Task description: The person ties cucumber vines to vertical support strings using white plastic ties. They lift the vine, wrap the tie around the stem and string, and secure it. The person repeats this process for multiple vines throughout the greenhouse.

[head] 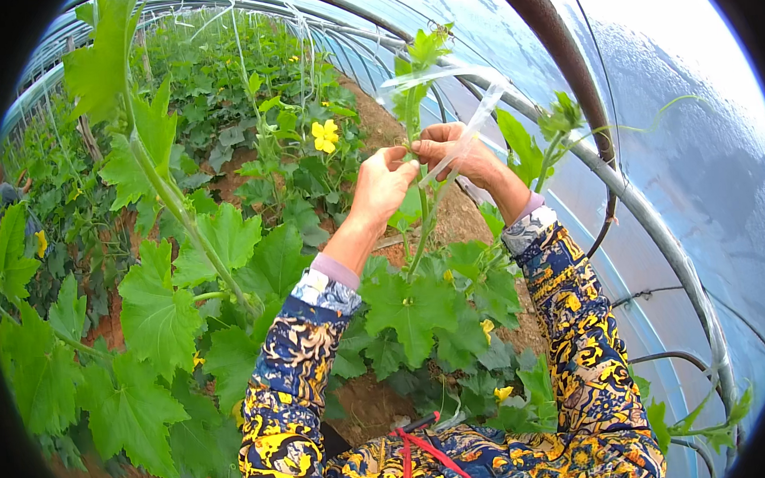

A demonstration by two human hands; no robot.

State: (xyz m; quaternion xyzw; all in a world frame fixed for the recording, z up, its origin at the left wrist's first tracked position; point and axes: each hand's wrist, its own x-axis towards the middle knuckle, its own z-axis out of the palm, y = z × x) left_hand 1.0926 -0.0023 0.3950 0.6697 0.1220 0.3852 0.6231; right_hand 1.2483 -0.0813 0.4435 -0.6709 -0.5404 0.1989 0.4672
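Note:
In front of me stands an upright vine stem [424, 204] with a leafy tip [426, 52]. My left hand [383, 182] pinches at the stem from the left with thumb and forefinger. From the right, my right hand [461, 154] grips the same spot, its fingers curled and fingertips almost meeting the left ones. A clear plastic strip [480, 114] loops above and drapes down across the right hand's fingers; its ends near the stem are partly hidden. Broad green leaves [411, 312] spread below both hands.
A thick vine [166, 192] rises close on the left. Metal hoops [672, 250] and plastic film [696, 151] curve along the right. White strings [241, 51] hang over farther plants, and a yellow flower [325, 137] shows beyond my hands. Another person [7, 194] is partly visible at far left.

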